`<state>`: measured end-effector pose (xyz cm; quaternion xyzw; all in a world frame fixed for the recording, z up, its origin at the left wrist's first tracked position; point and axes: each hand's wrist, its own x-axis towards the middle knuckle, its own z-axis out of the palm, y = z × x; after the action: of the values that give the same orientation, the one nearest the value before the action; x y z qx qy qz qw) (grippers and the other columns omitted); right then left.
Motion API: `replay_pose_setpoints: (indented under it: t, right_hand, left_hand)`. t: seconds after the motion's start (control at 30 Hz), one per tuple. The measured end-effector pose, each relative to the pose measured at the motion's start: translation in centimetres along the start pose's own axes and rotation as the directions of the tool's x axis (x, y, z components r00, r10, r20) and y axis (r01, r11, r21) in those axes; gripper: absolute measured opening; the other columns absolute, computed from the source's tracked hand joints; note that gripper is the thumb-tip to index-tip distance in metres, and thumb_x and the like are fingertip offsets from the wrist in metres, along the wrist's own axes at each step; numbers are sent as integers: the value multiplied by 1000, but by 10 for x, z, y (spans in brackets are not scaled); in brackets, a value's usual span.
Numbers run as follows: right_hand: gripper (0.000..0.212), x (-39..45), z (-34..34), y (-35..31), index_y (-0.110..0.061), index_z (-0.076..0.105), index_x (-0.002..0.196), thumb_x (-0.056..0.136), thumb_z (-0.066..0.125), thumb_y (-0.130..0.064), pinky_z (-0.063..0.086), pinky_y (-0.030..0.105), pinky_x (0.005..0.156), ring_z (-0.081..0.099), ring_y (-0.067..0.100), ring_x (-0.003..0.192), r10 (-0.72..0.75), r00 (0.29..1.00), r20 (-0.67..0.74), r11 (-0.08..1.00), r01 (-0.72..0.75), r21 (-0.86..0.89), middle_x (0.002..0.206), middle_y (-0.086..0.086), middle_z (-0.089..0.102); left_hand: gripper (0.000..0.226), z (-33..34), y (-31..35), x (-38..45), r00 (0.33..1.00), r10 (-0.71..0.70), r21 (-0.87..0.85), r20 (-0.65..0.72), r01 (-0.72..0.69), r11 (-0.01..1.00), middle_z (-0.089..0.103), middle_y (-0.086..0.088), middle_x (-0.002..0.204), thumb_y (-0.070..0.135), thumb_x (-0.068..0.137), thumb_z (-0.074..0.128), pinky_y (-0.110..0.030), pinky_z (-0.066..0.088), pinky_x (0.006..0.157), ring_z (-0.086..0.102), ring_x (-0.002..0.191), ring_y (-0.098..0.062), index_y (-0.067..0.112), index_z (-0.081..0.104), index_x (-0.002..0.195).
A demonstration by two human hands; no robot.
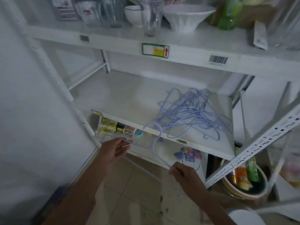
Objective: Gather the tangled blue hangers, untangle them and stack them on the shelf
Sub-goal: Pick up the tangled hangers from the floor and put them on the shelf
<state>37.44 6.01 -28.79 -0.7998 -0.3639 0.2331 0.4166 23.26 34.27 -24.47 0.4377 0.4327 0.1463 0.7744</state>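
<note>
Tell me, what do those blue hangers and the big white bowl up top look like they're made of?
The blue hangers look like thin wire with a matte pale-blue coating, probably plastic: slim rods bent into loops. The white bowl seems glazed ceramic, thick-walled with a soft sheen, though melamine is possible.

Two bare forearms, left hand [113, 150], right hand [182, 173]; no sleeves, rings, watch.

Dim light; a white wall [32, 95] stands left, pale floor tiles [138, 200] lie near, and white metal racking [251, 151] fills the right.
</note>
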Motion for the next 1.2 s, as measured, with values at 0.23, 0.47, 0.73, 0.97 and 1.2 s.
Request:
replay_pose_setpoints:
  t: [0.23,0.47,0.73,0.97,1.2]
  right_hand:
    - [25,78,-47,9,-28,75,77,97,63,-19,37,26,57,47,7,56,105,993,-45,986,-99,131,61,1,59]
    - [22,148,-76,15,-23,77,82,100,65,-22,45,15,60,60,4,57,143,978,-154,988,-133,76,64,6,67]
    - [17,217,-136,26,-27,80,86,98,68,-29,42,17,53,55,3,52,239,911,-336,967,-255,-2,63,-7,67]
    - [9,274,-174,78,-15,80,94,92,75,-22,56,36,81,73,23,87,194,892,-409,897,-330,-294,92,8,76]
    - [17,283,-150,130,-17,75,109,94,69,-22,51,43,93,65,38,106,216,869,-445,766,-433,-474,111,16,64]
  left_hand:
    - [25,51,39,84,994,-71,17,82,70,997,81,-1,82,20,107,45,-21,60,58,77,69,-10,12,65,94]
    - [25,106,91,189,949,-149,147,277,111,983,80,-2,79,19,105,47,-27,54,77,75,64,-9,14,62,85]
    - [20,187,140,274,887,-169,304,430,34,952,81,1,82,21,103,51,-19,59,62,77,72,-7,17,65,90]
    - [18,236,116,343,890,-205,452,408,-2,892,80,1,77,22,100,55,-20,58,64,77,69,-9,15,68,89]
    - [15,245,61,370,881,-322,432,347,155,888,78,-7,74,16,99,59,-31,59,82,73,80,-21,6,68,94]
